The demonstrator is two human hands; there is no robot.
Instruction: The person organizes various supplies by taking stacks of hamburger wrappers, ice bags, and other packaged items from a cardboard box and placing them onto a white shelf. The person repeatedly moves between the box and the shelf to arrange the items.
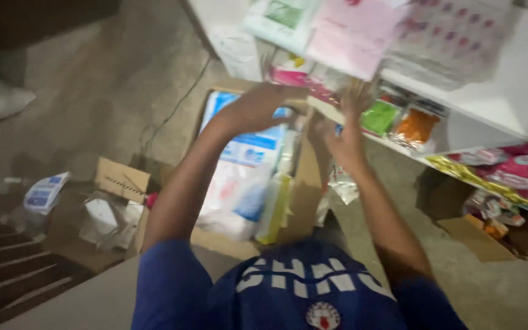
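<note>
While left hand (258,107) and right hand (346,131) reach the open brown cardboard box (304,201), grip unclear through blur; upper-centre pink packets (349,36) overhang, might slide

Dim, warm indoor light; the white shelf (490,91) at upper right catches the most brightness, the left edge sinks into shadow, motion blur smears everything.

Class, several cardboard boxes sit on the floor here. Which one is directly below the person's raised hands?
The large open cardboard box packed with white and blue packets, directly under both hands; the others sit off to the left and under the shelf.
</note>
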